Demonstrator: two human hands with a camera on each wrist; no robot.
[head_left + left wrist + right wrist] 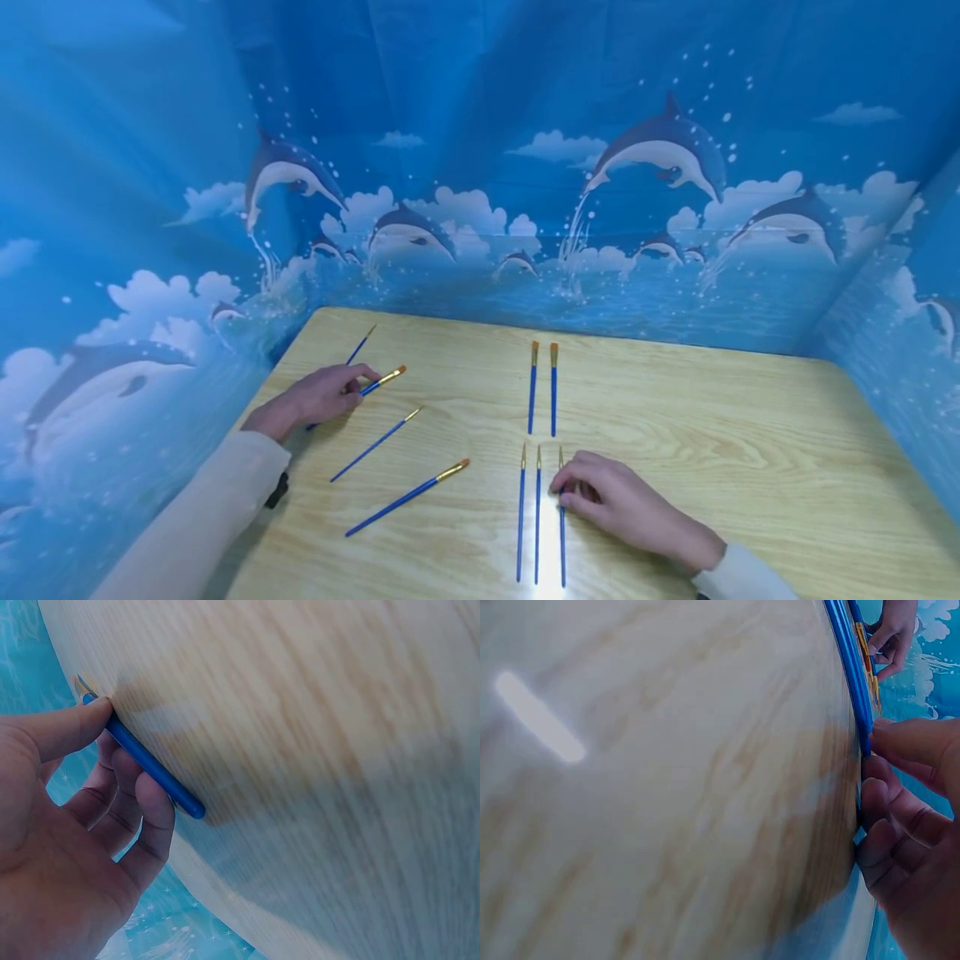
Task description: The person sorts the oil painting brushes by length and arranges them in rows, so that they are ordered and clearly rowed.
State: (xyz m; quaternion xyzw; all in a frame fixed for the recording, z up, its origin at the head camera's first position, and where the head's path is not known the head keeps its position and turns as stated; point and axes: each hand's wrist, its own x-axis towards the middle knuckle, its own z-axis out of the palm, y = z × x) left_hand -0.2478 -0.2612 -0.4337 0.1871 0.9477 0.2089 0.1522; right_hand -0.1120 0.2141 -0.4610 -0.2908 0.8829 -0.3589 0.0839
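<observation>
My left hand [326, 393] pinches a blue-handled flat paintbrush [154, 765] between thumb and fingers at the table's left; its orange bristles point up and right in the head view. My right hand [618, 504] pinches a thin pointed paintbrush [562, 542] near its ferrule, at the right end of a row. Beside it lie two more pointed paintbrushes, one in the middle [537, 525] and one on the left [521, 525], all upright in the head view. Above this row, two flat paintbrushes [532, 387] lie side by side, bristles away from me.
On the left of the wood-grain table [675, 400] lie a slanted thin paintbrush [378, 444], a slanted flat paintbrush [408, 497] and another thin paintbrush [362, 346] partly behind the left hand. A dolphin-print backdrop [465, 125] encloses the table's back and sides.
</observation>
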